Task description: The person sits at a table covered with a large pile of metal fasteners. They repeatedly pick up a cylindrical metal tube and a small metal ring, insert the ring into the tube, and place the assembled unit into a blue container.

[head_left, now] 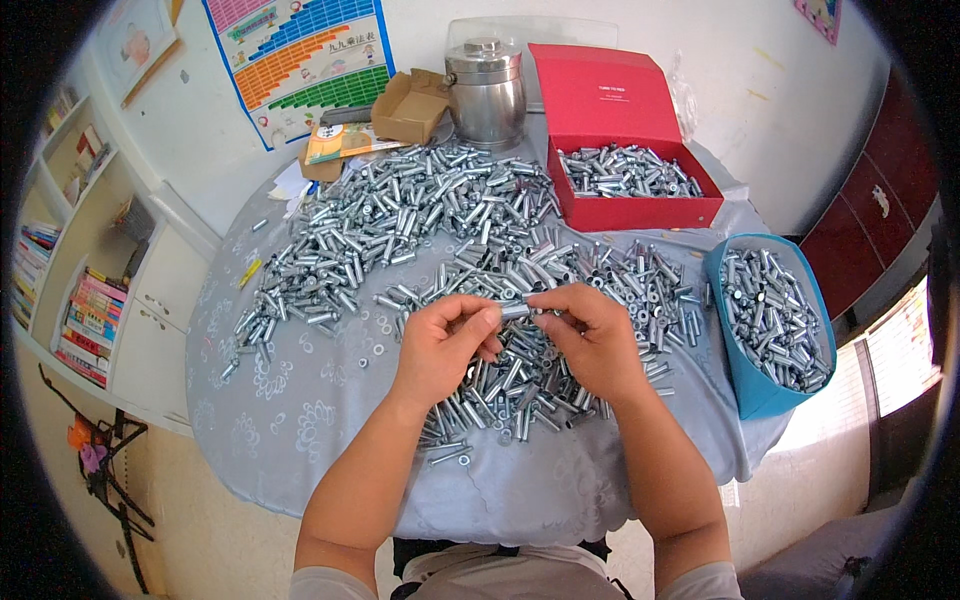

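My left hand (443,345) and my right hand (592,340) meet above the middle of the table, both pinching one short silver metal sleeve bolt (516,311) between their fingertips. Under and around the hands lies a wide heap of like silver bolts (400,215) on the pale patterned tablecloth (300,420). Loose washers (378,349) lie just left of my left hand.
A red box (630,210) with its lid up holds bolts at the back right. A blue bin (757,390) full of bolts stands at the right edge. A steel pot (486,95), an open cardboard box (408,108) and a booklet (345,142) sit at the back. Shelves stand at left.
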A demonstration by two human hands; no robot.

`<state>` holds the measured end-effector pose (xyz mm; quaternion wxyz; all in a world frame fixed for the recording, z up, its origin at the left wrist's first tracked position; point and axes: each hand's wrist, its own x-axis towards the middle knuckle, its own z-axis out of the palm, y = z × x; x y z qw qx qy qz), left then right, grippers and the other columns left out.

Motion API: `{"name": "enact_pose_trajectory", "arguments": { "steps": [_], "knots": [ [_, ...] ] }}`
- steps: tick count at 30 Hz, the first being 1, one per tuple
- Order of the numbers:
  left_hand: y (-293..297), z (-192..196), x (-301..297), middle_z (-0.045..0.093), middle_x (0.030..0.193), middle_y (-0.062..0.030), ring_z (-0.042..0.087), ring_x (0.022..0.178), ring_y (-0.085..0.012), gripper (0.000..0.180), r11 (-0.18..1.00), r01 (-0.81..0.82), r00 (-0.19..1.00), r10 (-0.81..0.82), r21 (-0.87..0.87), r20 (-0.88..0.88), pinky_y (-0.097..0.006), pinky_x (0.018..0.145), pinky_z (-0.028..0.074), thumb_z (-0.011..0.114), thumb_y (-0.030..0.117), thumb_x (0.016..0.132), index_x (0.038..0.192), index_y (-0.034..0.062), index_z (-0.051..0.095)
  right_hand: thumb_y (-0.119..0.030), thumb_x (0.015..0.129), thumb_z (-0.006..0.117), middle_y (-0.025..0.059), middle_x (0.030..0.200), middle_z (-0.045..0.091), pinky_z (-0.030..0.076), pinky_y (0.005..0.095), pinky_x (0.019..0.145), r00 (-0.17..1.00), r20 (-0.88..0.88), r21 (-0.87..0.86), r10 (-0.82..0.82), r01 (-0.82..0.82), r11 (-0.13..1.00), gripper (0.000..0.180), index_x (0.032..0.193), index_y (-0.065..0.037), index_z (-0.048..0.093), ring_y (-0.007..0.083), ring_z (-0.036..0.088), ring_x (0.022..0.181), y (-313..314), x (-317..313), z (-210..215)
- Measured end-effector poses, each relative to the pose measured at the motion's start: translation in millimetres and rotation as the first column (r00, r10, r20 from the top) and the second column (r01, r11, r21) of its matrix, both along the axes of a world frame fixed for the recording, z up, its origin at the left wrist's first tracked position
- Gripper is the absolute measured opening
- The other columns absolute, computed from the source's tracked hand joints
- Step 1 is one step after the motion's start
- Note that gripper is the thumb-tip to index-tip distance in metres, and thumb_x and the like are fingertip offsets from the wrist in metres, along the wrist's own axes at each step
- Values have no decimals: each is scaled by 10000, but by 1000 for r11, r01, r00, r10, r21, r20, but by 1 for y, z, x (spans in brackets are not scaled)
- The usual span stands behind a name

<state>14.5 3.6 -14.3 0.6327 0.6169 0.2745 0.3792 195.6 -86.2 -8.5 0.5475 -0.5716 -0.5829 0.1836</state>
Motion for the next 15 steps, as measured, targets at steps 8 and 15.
{"name": "enact_pose_trajectory", "arguments": {
  "steps": [8, 15],
  "knots": [
    [1, 3, 1, 597, 645, -14, 560, 487, -88, 352, 996, -48, 992, 40, -70, -116, -215, 392, 382, 593, 347, 976, 785, 52, 615, 24, 829, 660, 128, 965, 678, 540, 355, 722, 969, 243, 275, -46, -23, 961, 191, 998, -60, 689, 292, 673, 834, 3, -1, 0],
    [0, 11, 0, 574, 605, -17, 513, 443, -85, 403, 934, -77, 995, 49, -348, -89, -209, 395, 371, 615, 380, 960, 766, 27, 612, -8, 834, 669, 120, 983, 670, 537, 344, 648, 968, 236, 192, -81, 35, 981, 207, 1032, -70, 681, 287, 669, 788, 3, -8, 6]
  ]
}}
